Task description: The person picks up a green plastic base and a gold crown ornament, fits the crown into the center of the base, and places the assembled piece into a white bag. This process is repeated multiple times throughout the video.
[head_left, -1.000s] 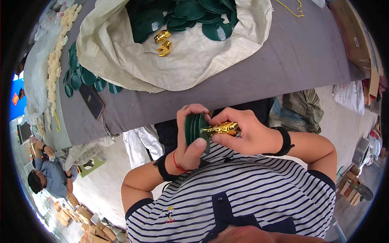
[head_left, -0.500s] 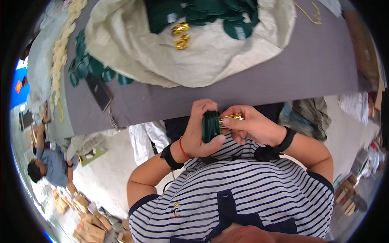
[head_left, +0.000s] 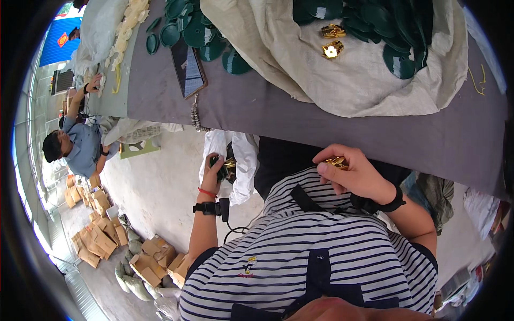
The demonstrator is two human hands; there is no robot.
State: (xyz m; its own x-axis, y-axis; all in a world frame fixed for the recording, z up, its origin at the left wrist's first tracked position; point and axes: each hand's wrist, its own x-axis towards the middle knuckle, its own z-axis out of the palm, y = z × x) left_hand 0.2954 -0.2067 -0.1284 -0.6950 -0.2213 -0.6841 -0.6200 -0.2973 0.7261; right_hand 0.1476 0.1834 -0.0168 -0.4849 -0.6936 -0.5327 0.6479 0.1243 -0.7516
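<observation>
My left hand (head_left: pixel 212 176) is lowered at the mouth of a white sack (head_left: pixel 246 160) below the table's edge. Its fingers close round dark green round pieces (head_left: pixel 218 167), partly hidden by the hand. Shiny gold pieces (head_left: pixel 231 167) show beside its fingertips; whether they lie in the sack or are attached to the green ones I cannot tell. In front of my striped shirt, my right hand (head_left: pixel 356 174) is curled round several small gold pieces (head_left: pixel 337 162). Two more gold pieces (head_left: pixel 333 49) lie on the cream cloth sack (head_left: pixel 369 96), next to a heap of green discs (head_left: pixel 399 61).
More green discs (head_left: pixel 199 35) pile at the table's left, by a phone (head_left: pixel 188 72) with a beaded strap (head_left: pixel 196 115). The grey tabletop (head_left: pixel 257 107) ends just ahead of me. A co-worker (head_left: pixel 83 144) sits at far left. Cardboard boxes (head_left: pixel 96 241) cover part of the floor.
My left hand has moved left and down from my right hand to the white sack, taking the green stack along. My right hand stays before me with gold pieces. The view has shifted left.
</observation>
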